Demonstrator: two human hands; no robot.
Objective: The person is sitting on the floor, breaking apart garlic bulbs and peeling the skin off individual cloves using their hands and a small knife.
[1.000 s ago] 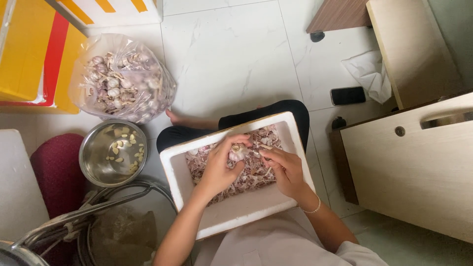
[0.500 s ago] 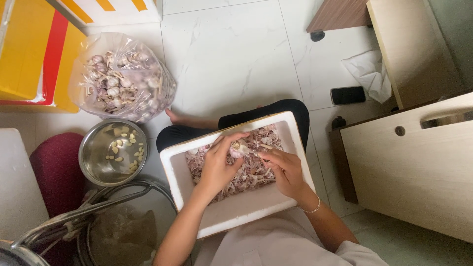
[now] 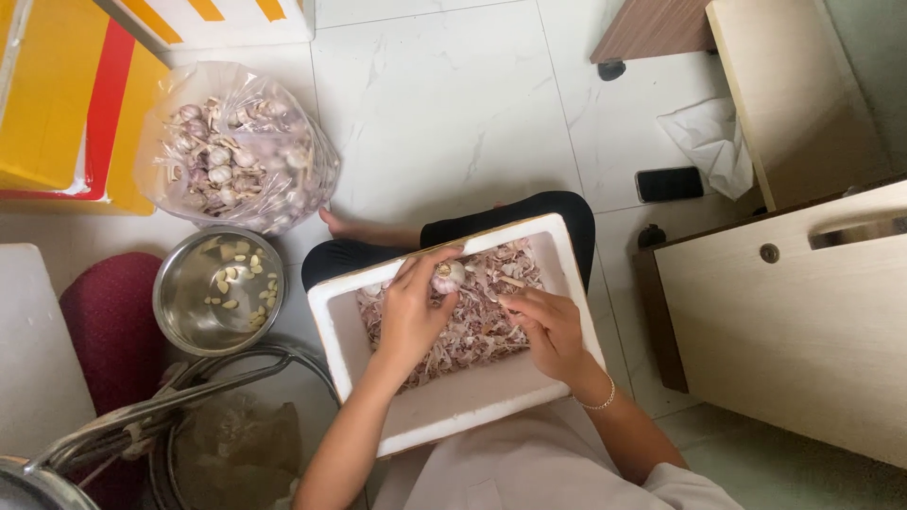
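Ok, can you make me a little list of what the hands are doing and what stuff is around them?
left hand: holds a garlic bulb over the tray
right hand: rests on the garlic skins, fingers curled
tray: white foam box on the lap
bowl: metal, a few peeled cloves inside, left of the tray
bag: clear plastic, full of garlic bulbs, on the floor
phone: dark, on the floor tiles

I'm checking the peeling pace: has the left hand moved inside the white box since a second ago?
Barely. The left hand stays by the white box's far rim, holding the garlic bulb.
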